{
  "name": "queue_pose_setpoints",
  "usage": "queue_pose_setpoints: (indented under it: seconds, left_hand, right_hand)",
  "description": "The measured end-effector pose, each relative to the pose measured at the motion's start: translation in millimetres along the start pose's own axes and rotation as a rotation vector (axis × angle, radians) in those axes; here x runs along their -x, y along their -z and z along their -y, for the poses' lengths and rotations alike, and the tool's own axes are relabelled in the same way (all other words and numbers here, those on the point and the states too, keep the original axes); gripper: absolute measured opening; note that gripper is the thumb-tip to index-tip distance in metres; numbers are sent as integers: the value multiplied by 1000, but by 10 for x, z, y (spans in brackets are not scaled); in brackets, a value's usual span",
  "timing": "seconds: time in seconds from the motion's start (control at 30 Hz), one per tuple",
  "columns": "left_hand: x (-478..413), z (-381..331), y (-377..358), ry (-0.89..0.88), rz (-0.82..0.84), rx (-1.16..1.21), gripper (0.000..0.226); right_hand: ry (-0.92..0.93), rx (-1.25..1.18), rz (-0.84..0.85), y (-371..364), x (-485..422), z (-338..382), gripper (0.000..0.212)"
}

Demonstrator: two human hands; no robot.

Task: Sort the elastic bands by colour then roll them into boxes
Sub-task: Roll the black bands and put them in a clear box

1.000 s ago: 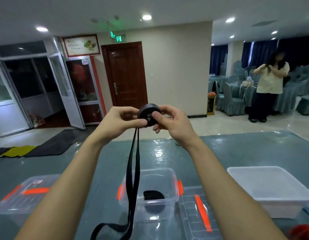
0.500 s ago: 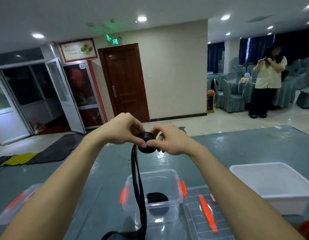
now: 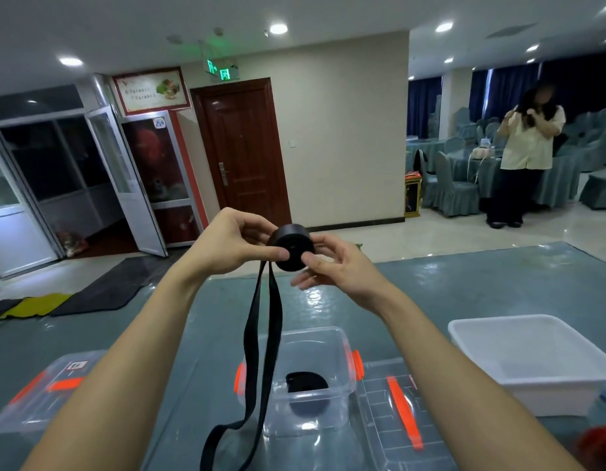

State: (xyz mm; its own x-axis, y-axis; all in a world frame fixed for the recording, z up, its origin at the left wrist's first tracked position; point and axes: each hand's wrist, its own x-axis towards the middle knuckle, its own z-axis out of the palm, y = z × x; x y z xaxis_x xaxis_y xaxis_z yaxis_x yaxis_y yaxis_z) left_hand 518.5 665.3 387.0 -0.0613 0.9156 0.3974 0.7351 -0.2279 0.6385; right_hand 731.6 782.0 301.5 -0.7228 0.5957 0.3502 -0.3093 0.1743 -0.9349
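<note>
black band roll (image 3: 292,245), clear box (image 3: 315,355) with orange clips, white tub (image 3: 539,358), perhaps red bands (image 3: 600,445).

The black band (image 3: 292,248) looked like matt woven cloth, wound tight into a smooth-sided roll, with its loose tail hanging dull and flat. Below it, the clear box (image 3: 344,355) was glossy see-through plastic with bright orange plastic clips (image 3: 357,367), and another matt black roll (image 3: 306,382) lay inside. Towards the table's right edge, the white tub (image 3: 532,396) was cloudy, satin plastic. The table (image 3: 464,287) itself wore a shiny clear film over teal cloth, catching the lights. The far door (image 3: 242,147) was varnished dark wood.
</note>
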Motion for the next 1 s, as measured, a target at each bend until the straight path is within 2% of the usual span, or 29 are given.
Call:
queue_pose_setpoints:
  seconds: [0.07, 0.13, 0.2, 0.27, 0.4, 0.47, 0.53, 0.6, 0.67, 0.7, 0.77, 0.83, 1.0]
  left_hand:
    - [-16, -26, 17, 6, 87, -153, 36]
    - [-46, -78, -15, 19, 196, -279, 34]
    - [-77, -118, -47, 11, 268, -348, 35]
    - [-82, -111, -22, -8, 243, -314, 39]
    - [8, 8, -14, -16, 114, -36, 49]
    - [31, 52, -64, -6, 45, 74, 43]
    - [23, 56, -61, 5, 19, 80, 40]
    - [-8, 20, -25, -4, 80, -76, 37]
    - [-43, -44, -33, 3, 182, -241, 33]
    - [-62, -76, -56, 6, 229, -290, 32]
    - [-90, -115, -80, -1, 280, -331, 33]
    - [-78, -83, -34, -10, 247, -284, 36]
    - [66, 97, -59, 3, 70, 92, 46]
  right_hand:
    - [10, 391, 12, 57, -9, 52, 58]
    - [51, 619, 32, 56, -41, 109, 46]
    - [67, 672, 53, 30, -73, 126, 30]
    - [64, 557, -10, 25, -77, 131, 29]
    - [107, 235, -133, 56, -62, 134, 30]
    - [116, 146, -130, 46, -67, 140, 29]
    - [83, 128, -71, 51, -63, 152, 32]
    - [2, 242, 31, 83, -70, 182, 44]
    - [-38, 529, 83, 95, -96, 220, 54]
    - [-30, 644, 95, 85, -115, 229, 49]
    - [2, 688, 106, 60, -151, 211, 35]
    - [21, 564, 65, 63, -149, 186, 33]
    - [79, 182, -76, 84, -118, 92, 36]
